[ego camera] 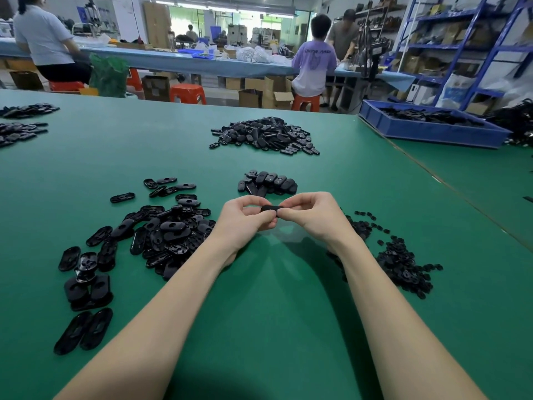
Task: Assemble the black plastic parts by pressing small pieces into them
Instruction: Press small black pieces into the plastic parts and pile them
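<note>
Both hands are meeting above the green table mat (274,298), sharing one small oval black plastic part (269,209) between them. The left hand (242,223) is gripping the part's left end, with its fingers curled tightly over the top and its thumb tucked underneath. The right hand (308,216) is pinching the right end, its fingertips bunched close together on the piece. Neither hand is showing any gap beyond the thickness of the part itself, and most of the part is hidden by the fingers, so whether a small piece is already seated in it cannot be told.

Just beyond the grip, a tidy cluster of rounded black oval shells (266,183) is lying on the mat. Left of the grip, beside the left wrist, a loose heap of flat black oval plastic plates with holes (161,232) is spreading out, with a few strays trailing nearer the person. Right of the grip, partly behind the right forearm, a scatter of tiny black ring-like pieces (401,261) is sitting on the mat. Well beyond the hands, a larger mound of black oval parts (264,135) is resting, and far off to the right a blue plastic tray (432,131) is holding more black parts.
</note>
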A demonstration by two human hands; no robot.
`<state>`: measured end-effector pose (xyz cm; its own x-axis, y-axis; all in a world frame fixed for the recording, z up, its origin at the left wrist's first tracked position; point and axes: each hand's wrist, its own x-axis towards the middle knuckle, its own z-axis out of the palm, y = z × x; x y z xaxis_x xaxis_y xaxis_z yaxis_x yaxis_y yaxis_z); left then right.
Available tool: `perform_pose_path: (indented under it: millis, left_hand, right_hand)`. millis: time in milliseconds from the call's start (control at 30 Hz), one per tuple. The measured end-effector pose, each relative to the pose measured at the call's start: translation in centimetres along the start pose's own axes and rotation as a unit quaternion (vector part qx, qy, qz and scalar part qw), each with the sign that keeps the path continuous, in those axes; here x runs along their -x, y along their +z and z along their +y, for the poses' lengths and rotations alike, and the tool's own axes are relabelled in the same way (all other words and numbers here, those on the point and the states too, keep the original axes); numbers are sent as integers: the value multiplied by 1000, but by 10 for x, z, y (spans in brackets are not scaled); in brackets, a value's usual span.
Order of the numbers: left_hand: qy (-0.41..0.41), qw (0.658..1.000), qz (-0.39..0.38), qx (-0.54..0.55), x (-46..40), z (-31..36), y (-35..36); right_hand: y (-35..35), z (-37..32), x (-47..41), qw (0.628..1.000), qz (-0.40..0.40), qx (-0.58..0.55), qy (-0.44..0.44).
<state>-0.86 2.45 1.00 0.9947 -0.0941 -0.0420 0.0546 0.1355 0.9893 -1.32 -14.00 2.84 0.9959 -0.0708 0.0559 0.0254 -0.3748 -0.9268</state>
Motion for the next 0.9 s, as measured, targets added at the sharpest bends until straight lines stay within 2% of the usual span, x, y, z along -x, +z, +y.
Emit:
perform_pose_path:
  millis: [367,433,533,700,900]
  left_hand:
    - [-2,999,37,-35,1,0,3]
    - [18,998,28,-57,1,1,2]
    - [82,991,-12,-101,1,6,-4]
    - [190,932,11,-307,-3,7,-12]
    - [205,891,123,-385,-29,5,-17]
  right_hand:
    - [10,3,-1,1000,6,23,-11]
    - [9,4,0,1000,6,14,-12]
    - [1,2,0,998,0,-60,1]
    - [-8,-2,1,996,2,-85,31]
    - [-3,1,-1,996,24,-64,52]
